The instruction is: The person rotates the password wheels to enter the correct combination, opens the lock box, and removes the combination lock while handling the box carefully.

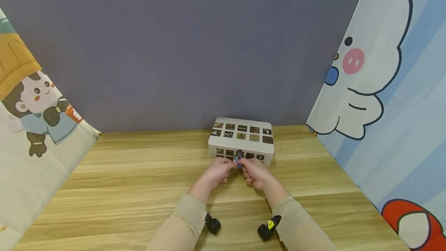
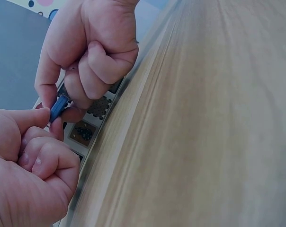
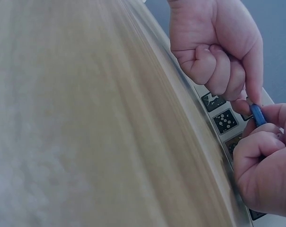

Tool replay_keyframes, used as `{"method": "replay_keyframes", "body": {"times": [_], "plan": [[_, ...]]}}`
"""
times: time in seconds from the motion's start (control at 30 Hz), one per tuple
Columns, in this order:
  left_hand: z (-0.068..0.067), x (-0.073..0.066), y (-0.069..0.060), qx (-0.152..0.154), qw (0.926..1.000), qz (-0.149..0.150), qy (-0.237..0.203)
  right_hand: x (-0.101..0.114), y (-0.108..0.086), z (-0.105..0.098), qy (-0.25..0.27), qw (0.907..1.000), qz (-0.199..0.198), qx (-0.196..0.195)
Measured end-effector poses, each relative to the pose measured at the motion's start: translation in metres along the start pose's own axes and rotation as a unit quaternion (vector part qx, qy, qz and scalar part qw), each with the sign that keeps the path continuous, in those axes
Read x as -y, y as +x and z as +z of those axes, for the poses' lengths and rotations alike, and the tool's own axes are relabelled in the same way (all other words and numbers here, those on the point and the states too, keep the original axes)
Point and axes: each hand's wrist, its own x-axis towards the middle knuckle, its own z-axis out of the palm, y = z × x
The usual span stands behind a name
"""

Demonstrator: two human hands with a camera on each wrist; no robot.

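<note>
A small blue padlock [image 1: 238,161] sits at the front clasp of a white box [image 1: 240,133] printed with small dark square pictures. My left hand [image 1: 217,170] pinches the padlock from the left between thumb and forefinger. From the other side my right hand [image 1: 256,171] pinches it too, its other fingers curled in. In the left wrist view the blue padlock body [image 2: 59,109] shows between both sets of fingertips. A bit of dark metal beside the padlock [image 3: 257,115] shows in the right wrist view; the fingers hide most of the clasp.
The box stands on a wood-grain table [image 1: 139,189] near its back edge, before a dark grey panel [image 1: 181,50]. Cartoon-printed sheets [image 1: 414,88] flank the table on both sides. A black strap device hangs at each cuff.
</note>
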Motion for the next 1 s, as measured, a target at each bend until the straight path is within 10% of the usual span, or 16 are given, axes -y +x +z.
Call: {"method": "replay_keyframes", "body": {"times": [1.0], "plan": [[0.0,0.0009,0.0013,-0.004,1.0,0.0,0.005,-0.002,0.0025,-0.0018,0.011,0.9999,0.005,0.001]]}}
